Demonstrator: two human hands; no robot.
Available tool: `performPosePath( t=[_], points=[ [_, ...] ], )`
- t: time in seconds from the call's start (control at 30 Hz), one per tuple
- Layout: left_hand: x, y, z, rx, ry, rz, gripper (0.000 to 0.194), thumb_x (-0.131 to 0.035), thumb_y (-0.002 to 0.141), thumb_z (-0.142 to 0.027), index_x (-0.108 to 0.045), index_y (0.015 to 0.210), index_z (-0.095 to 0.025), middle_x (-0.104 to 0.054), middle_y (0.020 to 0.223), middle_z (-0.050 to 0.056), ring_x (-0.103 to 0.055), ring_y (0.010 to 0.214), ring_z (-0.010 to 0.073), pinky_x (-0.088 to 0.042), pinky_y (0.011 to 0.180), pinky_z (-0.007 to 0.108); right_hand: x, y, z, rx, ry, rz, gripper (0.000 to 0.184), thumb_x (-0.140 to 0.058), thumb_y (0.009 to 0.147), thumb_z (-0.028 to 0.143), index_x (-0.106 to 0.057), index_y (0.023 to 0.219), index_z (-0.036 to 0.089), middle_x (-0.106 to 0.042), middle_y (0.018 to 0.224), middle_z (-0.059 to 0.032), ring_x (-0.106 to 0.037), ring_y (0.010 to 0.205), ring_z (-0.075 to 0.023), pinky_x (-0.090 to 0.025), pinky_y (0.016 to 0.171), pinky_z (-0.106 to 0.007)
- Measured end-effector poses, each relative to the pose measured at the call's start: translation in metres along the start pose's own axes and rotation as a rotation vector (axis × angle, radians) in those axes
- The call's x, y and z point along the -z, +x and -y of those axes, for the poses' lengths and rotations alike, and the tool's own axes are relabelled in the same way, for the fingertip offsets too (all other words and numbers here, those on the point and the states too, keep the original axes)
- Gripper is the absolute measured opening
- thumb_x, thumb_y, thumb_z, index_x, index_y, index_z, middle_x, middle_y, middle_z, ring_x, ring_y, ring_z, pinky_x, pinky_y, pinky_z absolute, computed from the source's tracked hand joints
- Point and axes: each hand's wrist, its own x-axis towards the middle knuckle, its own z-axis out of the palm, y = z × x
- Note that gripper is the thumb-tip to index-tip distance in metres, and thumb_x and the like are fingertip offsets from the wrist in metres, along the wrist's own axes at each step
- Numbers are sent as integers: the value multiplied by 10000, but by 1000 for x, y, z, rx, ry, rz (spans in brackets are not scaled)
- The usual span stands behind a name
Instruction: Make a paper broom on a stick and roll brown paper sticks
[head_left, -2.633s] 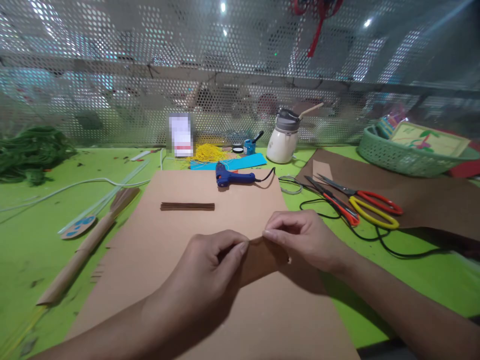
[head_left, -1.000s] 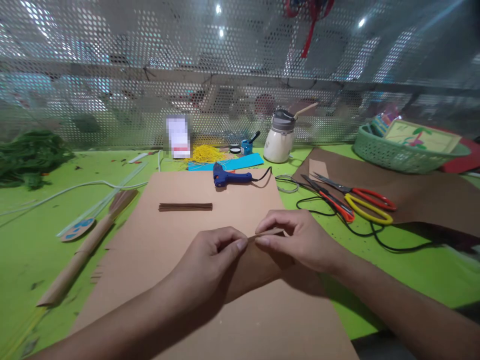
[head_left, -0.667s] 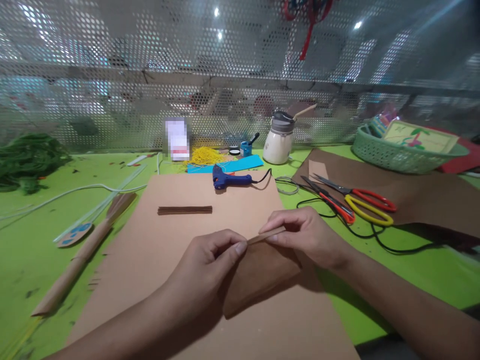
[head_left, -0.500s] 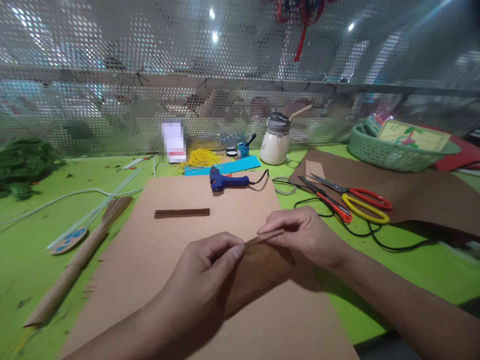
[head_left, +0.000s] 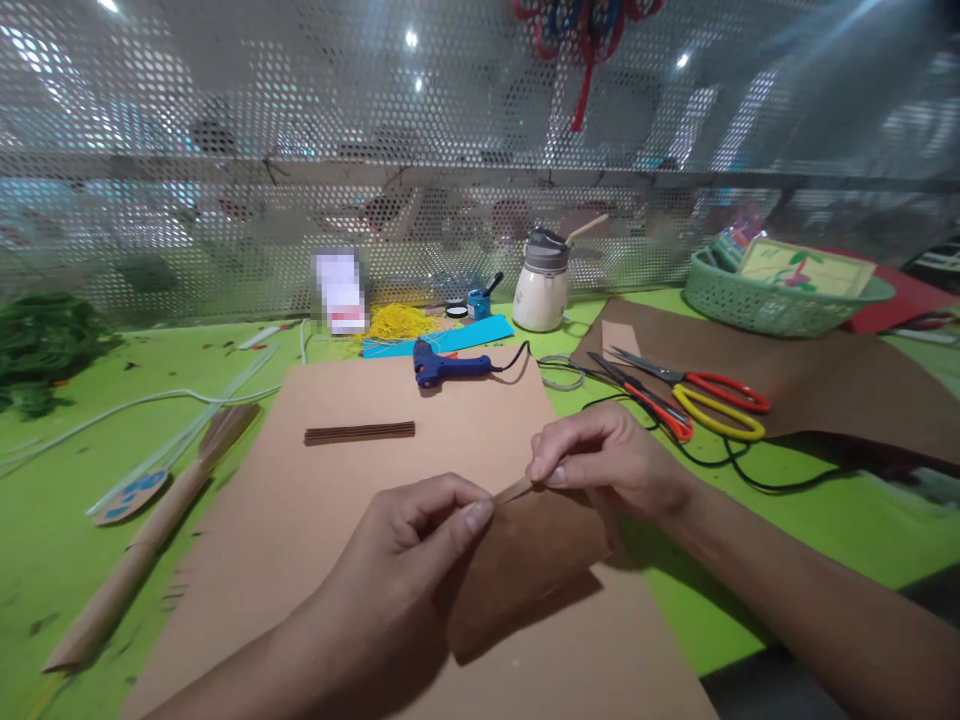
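A piece of brown paper [head_left: 532, 560] hangs between my hands, its top edge folded into a narrow strip. My left hand [head_left: 420, 540] pinches the left end of that fold between thumb and forefinger. Farther right, my right hand [head_left: 600, 455] is closed on the same folded edge. Beneath lies a large tan paper sheet [head_left: 360, 530]. On it, beyond my left hand, rests a narrow stack of pleated brown paper [head_left: 360, 432]. A blue glue gun [head_left: 450, 365] lies on its side near the sheet's far edge.
Scissors [head_left: 720, 400] and a red cutter [head_left: 652, 400] lie at right on dark brown paper [head_left: 825, 390]. A rolled paper bundle [head_left: 142, 540] lies at left. Behind stand a white bottle [head_left: 541, 295], a blue paint jar [head_left: 478, 304] and a green basket [head_left: 787, 300].
My right hand has shifted left along the fold and pinches it more tightly. The brown paper hangs lower and shows more of its face. The view has shifted slightly.
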Motion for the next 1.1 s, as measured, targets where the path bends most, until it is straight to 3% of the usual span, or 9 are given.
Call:
performPosePath(
  t=[0.23, 0.53, 0.6, 0.8, 1.1],
  points=[
    [-4, -2, 0, 6, -89, -56, 323, -684, 776, -473, -654, 718, -157, -575, 613, -11, -489, 567, 113, -348, 517, 203, 7, 0, 5, 132, -128, 76, 53, -754, 764, 151, -788, 804, 157, -709, 737, -76, -622, 700, -171, -456, 621, -283],
    [-5, -4, 7, -18, 2, -70, 314, -626, 830, -464, -644, 736, -165, -568, 619, -8, -508, 576, 125, -346, 519, 216, 10, -2, 8, 84, -222, 41, 88, -675, 781, 134, -758, 809, 141, -715, 777, -62, -620, 721, -149, -454, 645, -250],
    [-5, -4, 6, -22, 39, -74, 322, -619, 831, -466, -639, 723, -162, -559, 617, -9, -493, 570, 120, -337, 514, 214, 7, -2, 7, 60, -222, 26, 66, -716, 775, 193, -738, 797, 134, -692, 756, -56, -607, 705, -147, -455, 625, -251],
    [-5, -2, 0, -24, 130, -108, 314, -587, 828, -446, -649, 719, -159, -560, 628, 1, -488, 591, 135, -348, 521, 223, -7, 1, 4, 30, -246, -101, 256, -829, 688, 298, -621, 739, 158, -577, 622, 24, -498, 522, -84, -400, 466, -205],
    [-6, -2, 3, -28, 122, -118, 315, -594, 831, -453, -658, 721, -164, -595, 640, 11, -525, 606, 148, -377, 533, 229, -4, 2, 10, 62, -349, -142, 139, -780, 723, 230, -667, 758, 157, -635, 686, 0, -572, 592, -104, -468, 533, -220]
  ],
)
